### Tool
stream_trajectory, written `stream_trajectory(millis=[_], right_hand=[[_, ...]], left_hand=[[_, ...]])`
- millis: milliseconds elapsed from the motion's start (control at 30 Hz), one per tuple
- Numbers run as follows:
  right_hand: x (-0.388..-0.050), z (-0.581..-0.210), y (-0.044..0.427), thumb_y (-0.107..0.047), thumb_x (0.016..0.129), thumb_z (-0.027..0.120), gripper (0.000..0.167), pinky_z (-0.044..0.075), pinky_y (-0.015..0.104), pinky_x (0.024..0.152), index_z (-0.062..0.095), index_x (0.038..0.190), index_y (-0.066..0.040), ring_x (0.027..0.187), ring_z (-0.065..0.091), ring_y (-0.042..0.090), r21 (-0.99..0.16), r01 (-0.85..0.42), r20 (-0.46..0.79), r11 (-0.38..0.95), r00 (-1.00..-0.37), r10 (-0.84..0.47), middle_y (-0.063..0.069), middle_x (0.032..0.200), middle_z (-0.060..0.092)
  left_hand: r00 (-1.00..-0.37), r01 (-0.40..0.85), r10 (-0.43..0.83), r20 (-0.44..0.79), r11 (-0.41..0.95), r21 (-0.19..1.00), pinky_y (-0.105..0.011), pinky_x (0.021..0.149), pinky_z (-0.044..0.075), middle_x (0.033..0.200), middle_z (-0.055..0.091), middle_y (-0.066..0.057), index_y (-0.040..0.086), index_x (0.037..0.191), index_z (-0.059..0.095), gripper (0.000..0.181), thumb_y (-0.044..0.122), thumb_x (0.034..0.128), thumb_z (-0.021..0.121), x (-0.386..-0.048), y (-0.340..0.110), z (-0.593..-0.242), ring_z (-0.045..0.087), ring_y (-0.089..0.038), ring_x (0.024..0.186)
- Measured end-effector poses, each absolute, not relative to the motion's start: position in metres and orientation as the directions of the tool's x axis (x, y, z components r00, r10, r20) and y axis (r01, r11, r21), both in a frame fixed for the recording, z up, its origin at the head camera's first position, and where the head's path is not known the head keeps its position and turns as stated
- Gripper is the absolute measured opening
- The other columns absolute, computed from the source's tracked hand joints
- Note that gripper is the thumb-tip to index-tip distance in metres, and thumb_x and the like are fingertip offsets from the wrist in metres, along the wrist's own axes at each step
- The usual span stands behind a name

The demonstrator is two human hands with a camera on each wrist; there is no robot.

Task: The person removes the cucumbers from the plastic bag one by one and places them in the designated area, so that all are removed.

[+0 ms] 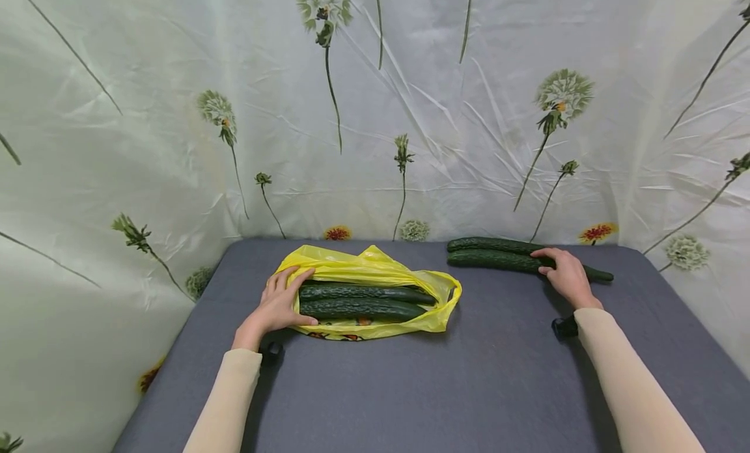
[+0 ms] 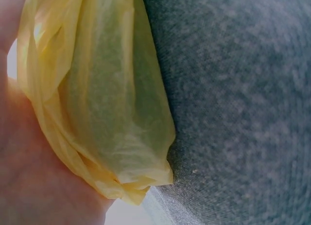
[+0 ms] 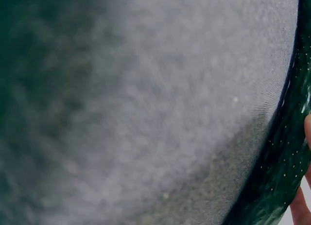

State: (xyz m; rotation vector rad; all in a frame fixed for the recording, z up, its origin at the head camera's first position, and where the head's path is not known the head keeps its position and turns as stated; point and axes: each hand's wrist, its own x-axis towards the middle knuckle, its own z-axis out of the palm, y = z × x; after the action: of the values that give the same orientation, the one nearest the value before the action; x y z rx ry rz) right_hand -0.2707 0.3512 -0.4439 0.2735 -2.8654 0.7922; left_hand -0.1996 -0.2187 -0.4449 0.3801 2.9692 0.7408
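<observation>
A yellow plastic bag (image 1: 375, 264) lies at the left middle of the table, its mouth spread wide. Two dark green cucumbers (image 1: 363, 308) rest side by side inside it. My left hand (image 1: 278, 306) holds the bag's left end, thumb on the near edge and fingers on the far edge; the left wrist view shows the thin yellow film (image 2: 112, 98) against the palm. Toward the table's back right, my right hand (image 1: 567, 276) grips the nearer of two more cucumbers (image 1: 492, 258). The farther cucumber (image 1: 489, 245) lies right behind it, partly hidden by the fingers.
A dark grey cloth covers the table (image 1: 457, 388). Behind and beside it hangs a pale curtain (image 1: 433, 114) printed with dandelions. A black strap piece (image 1: 564, 327) sits at the right wrist, and another dark piece (image 1: 273, 352) at the left.
</observation>
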Motion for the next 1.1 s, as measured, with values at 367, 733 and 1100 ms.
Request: stream_trajectory(millis=[367,733,1100], right_hand=[[-0.260,-0.445,0.346,0.006,0.091,0.057,0.034,0.031,0.065,0.091,0.056,0.125,0.004,0.119,0.037,0.053,-0.576,-0.228,0.221,0.785,-0.968,-0.119,0.033,0.132,0.044],[-0.245,-0.443,0.308,0.004,0.091,0.059,0.033,0.038,0.060,0.087,0.059,0.124,0.002,0.114,0.048,0.044,-0.632,-0.338,0.327,0.697,-0.932,-0.155,0.026,0.124,0.054],[-0.233,-0.440,0.264,0.006,0.089,0.061,0.030,0.042,0.053,0.087,0.063,0.119,0.000,0.104,0.056,0.036,-0.662,-0.437,0.414,0.608,-0.890,-0.189,0.020,0.116,0.061]], left_hand=[[-0.969,0.214,0.249,-0.008,0.849,0.483,-0.071,0.099,0.013,0.152,0.012,-0.020,0.018,0.150,0.031,0.100,0.039,0.0691,0.086,-0.200,-0.220,-0.448,0.004,-0.049,0.136],[-0.972,0.200,0.236,-0.013,0.850,0.487,-0.071,0.099,0.014,0.152,0.012,-0.021,0.018,0.150,0.031,0.101,0.040,0.0687,0.086,-0.200,-0.221,-0.448,0.005,-0.049,0.136],[-0.972,0.195,0.235,-0.018,0.843,0.502,-0.072,0.098,0.014,0.152,0.011,-0.020,0.017,0.150,0.031,0.101,0.038,0.0683,0.086,-0.201,-0.220,-0.449,0.004,-0.048,0.136]])
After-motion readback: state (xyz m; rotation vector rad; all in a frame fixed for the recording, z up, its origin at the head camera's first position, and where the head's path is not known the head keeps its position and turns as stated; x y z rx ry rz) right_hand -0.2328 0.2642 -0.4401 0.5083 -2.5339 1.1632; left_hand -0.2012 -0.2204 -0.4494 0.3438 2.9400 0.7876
